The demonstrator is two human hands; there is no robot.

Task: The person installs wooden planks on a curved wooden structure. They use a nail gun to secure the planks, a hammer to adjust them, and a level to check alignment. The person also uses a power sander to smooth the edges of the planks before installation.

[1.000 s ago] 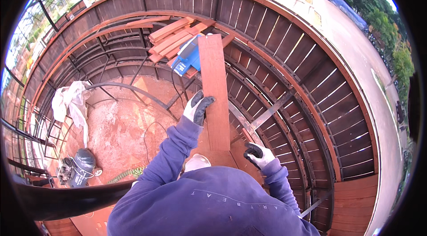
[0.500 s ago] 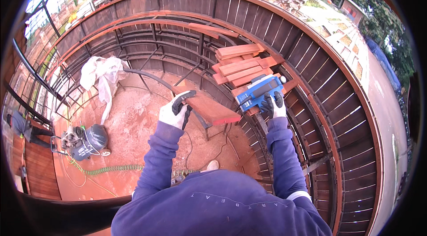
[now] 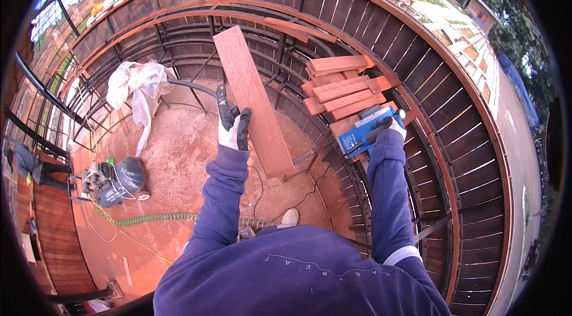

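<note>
My left hand [image 3: 233,125], in a black and white work glove, grips the near left edge of a flat reddish wooden board [image 3: 255,98]. The board is held up at a slant, its broad face toward me and its far end pointing ahead. On the right, my gloved right hand [image 3: 391,127] is wrapped round the handle of a boxy blue handheld power tool [image 3: 356,137] with a round pale knob at one end. The tool rests beside a stack of reddish boards [image 3: 345,90] on the curved bench frame. Part of the right hand's fingers is hidden.
Curved dark slatted wall [image 3: 459,131] and black metal bench framing surround me. White plastic sheeting [image 3: 138,86] hangs at the left. A wheeled air compressor [image 3: 119,183] stands on the dusty floor with a green coiled hose [image 3: 152,219]. Another person [image 3: 36,170] is at the far left.
My left hand has raised the board and swung it from lying toward the right to pointing ahead, broad face up. The right hand stays on the blue tool, which now sits further right in view.
</note>
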